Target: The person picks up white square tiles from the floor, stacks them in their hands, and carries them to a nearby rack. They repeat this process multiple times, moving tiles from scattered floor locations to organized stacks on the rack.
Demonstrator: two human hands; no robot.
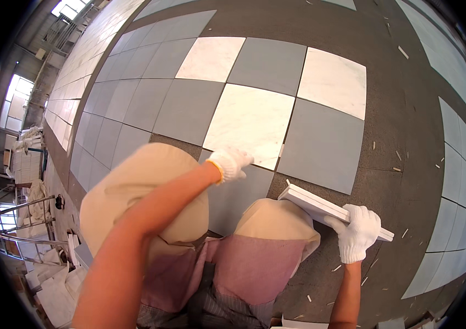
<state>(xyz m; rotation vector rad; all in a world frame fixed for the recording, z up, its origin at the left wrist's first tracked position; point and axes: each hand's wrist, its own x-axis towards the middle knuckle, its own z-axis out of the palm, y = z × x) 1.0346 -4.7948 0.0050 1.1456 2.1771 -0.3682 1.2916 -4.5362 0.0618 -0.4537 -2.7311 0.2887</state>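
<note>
The right hand (pixel 360 231) is clasped around white slabs (pixel 315 205) just beside the right knee (pixel 274 222), their long edge slanting back to the right. The left hand (pixel 229 163), its grip unclear from here, is at a marble tile's (pixel 252 120) near edge; grey tiles (pixel 321 145) and dark floor (pixel 381 183) spread around.

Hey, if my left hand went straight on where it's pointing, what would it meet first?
Probably the pale strip at the right edge of the white tile; depth is unclear, so the left hand might pass above it.

No legible text or signs.
</note>
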